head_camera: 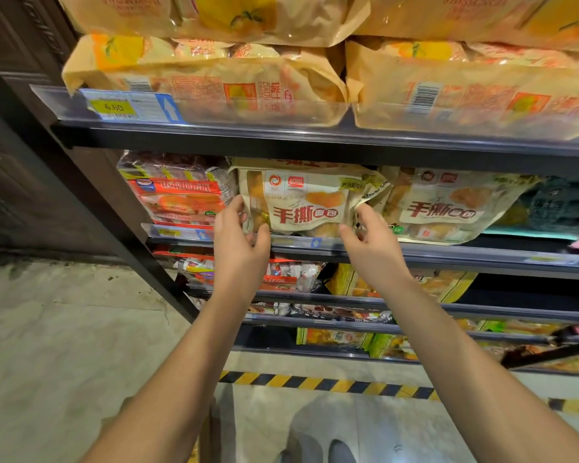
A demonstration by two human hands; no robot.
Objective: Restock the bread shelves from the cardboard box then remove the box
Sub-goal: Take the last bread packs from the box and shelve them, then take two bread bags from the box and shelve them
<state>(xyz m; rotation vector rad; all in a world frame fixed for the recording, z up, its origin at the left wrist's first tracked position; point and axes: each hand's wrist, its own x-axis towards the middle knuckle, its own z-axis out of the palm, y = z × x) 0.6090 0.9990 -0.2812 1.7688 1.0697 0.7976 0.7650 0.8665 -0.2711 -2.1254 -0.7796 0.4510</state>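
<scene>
Bread bag (310, 202) at the shelf (432, 254) near edge, held at both sides.
My left hand (238, 232) curls round its left edge and my right hand (371, 240) pinches the right. Released early, I judge it may slide off; a hard shove could crush the neighbouring bag (448, 205).

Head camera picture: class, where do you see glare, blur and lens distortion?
Head view: glare streaks the shelf strip and the top bags; the wide lens skews the shelf edge; the price tag is blurred; the bread bag held by left hand and right hand reads sharpest.
</scene>
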